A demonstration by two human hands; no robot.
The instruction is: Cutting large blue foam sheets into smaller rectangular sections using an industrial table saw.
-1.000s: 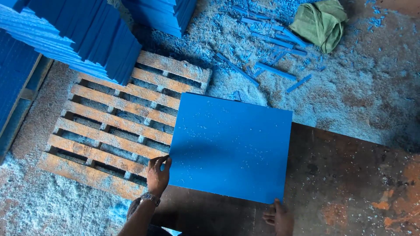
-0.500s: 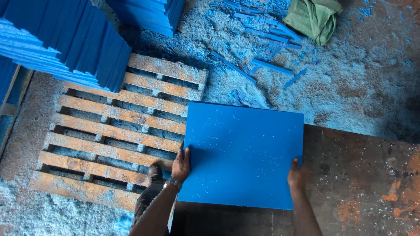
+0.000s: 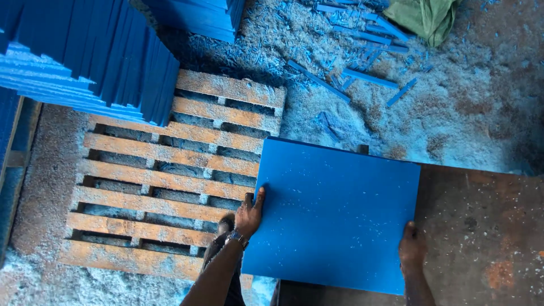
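Note:
A large square blue board [image 3: 334, 212], flecked with pale dust, lies flat in front of me, partly over a dark metal table top [image 3: 487, 226]. My left hand [image 3: 249, 214] grips its left edge, thumb on top, with a watch on the wrist. My right hand [image 3: 412, 249] holds its right edge near the lower corner. The board's left side hangs beyond the table, next to a wooden pallet [image 3: 170, 175] on the floor.
Stacks of blue boards [image 3: 96, 56] lean at the upper left of the pallet, with another stack [image 3: 204, 14] behind. Blue offcut strips [image 3: 362, 76] and sawdust litter the floor. A green cloth [image 3: 422, 17] lies at the top right.
The board has shifted right and nearer to me over the table. My right hand moved from the board's lower edge to its right edge. The left hand stays on the left edge.

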